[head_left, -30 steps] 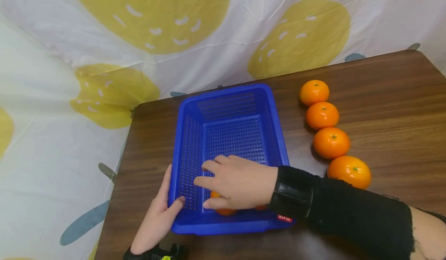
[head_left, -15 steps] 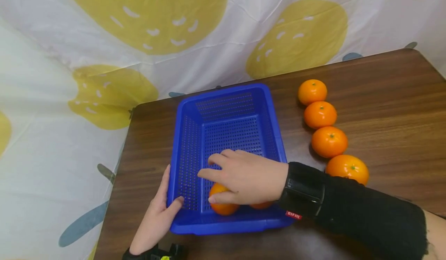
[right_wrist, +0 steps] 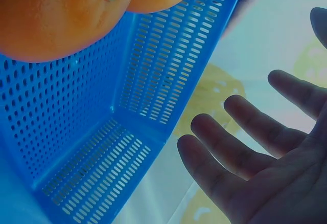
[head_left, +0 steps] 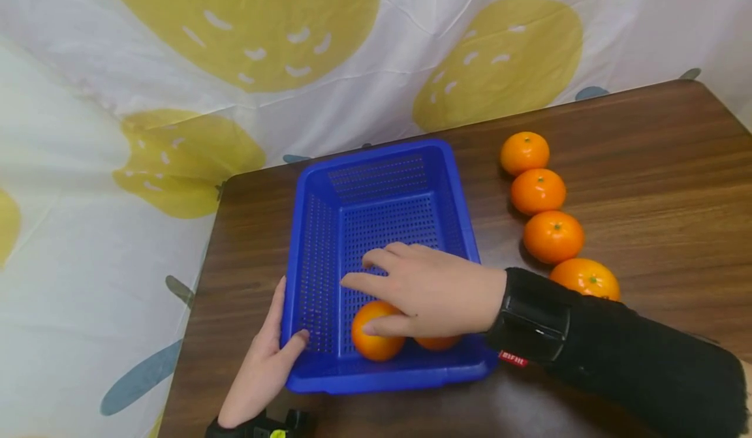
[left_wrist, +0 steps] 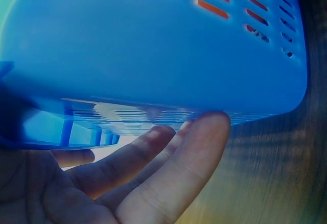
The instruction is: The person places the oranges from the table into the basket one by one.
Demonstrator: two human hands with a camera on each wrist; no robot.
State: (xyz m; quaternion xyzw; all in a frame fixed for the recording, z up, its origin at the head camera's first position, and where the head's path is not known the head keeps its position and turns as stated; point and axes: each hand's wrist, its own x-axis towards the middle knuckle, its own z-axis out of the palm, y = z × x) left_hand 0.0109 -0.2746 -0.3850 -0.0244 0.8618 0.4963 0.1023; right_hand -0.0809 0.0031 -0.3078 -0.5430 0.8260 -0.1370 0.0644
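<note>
A blue perforated plastic basket [head_left: 390, 382] stands on the table. At its left side my left hand [head_left: 267, 353] holds the rim, thumb over the edge inside and fingers along the outer wall; the left wrist view shows those fingers [left_wrist: 189, 168] against the plastic. Two oranges lie in the near end of the basket, one orange [head_left: 376, 343] to the left and another orange [head_left: 437, 343] partly hidden under my right hand [head_left: 429, 288]. That hand is over the basket with its fingers spread. In the right wrist view its fingers [right_wrist: 219, 147] are apart from both oranges and hold nothing.
Right of the basket, several oranges [head_left: 554, 237] form a slanting row on the wooden table [head_left: 658, 183]. The nearest one is partly covered by the right sleeve [head_left: 623, 353]. Behind the table hangs a white cloth [head_left: 399, 46] with yellow fruit prints.
My right hand has risen and shifted right, off the left orange, which is now more exposed in the basket. My left hand stays on the rim.
</note>
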